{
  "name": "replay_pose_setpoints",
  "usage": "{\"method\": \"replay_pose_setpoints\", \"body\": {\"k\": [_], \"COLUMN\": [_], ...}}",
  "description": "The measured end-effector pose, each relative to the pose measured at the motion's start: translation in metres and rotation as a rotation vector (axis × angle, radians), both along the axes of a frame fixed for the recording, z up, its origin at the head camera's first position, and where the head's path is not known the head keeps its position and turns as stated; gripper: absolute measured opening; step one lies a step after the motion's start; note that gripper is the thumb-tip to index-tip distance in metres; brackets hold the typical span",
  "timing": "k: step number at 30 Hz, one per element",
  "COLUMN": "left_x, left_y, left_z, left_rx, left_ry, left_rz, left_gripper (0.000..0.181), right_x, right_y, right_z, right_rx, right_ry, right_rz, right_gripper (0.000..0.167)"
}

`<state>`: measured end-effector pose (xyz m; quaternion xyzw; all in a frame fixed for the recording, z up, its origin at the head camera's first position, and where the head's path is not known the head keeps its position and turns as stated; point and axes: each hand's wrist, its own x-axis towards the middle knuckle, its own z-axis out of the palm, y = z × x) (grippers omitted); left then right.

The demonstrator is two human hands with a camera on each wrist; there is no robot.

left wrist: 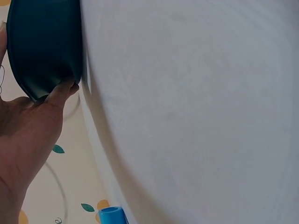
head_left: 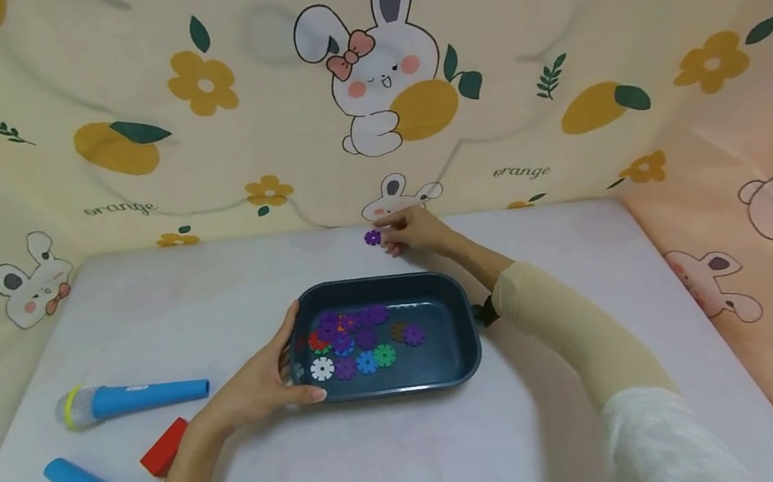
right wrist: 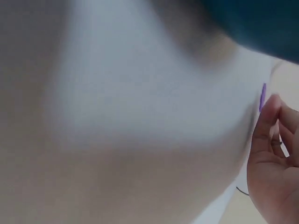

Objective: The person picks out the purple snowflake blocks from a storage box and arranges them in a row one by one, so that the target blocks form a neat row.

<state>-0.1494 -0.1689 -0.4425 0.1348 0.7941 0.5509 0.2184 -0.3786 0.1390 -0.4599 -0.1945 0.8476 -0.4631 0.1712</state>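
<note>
The left hand (head_left: pixel 262 378) grips one end of the dark pan (head_left: pixel 441 348), seemingly to steady it and its notched discs (head_left: pixel 366 339), while the right hand (head_left: pixel 412 233), fingertips gathered, is at a purple disc (head_left: pixel 372 237) beyond the far rim, whether pinching it I cannot tell.

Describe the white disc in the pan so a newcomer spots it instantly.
On the white table, find the dark blue rectangular pan, its left end held by the left hand. Look in the pan's near-left corner, beside that hand, for a flat notched disc. It's the only white one, with a purple disc just to its right.
</note>
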Motion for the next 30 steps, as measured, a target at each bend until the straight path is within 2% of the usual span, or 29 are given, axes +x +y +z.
{"method": "replay_pose_setpoints", "body": {"k": [8,15,22,26,30], "left_x": [0.000,0.002,0.007,0.004,0.001], "left_y": [0.001,0.001,-0.004,-0.002,0.001], "left_z": [0.001,0.002,0.002,0.003,0.004], "left_rx": [-0.060,-0.079,-0.083,-0.095,-0.101], "left_ry": [0.029,0.040,0.011,0.029,0.065], "left_rz": [0.004,0.000,0.001,0.002,-0.004], "left_gripper": [0.126,0.127,0.128,0.126,0.126], "right_x": [0.023,0.058,0.093,0.108,0.122], "right_y": [0.018,0.025,0.027,0.031,0.034], "right_z": [0.022,0.032,0.042,0.047,0.052], "right_rx": [-0.125,-0.138,-0.190,-0.187,-0.171], "right_ry": [0.003,-0.020,-0.002,0.009,-0.020], "right_rz": [-0.006,-0.002,0.044,0.024,0.007], "right_gripper": [0.035,0.036,0.029,0.028,0.030]}}
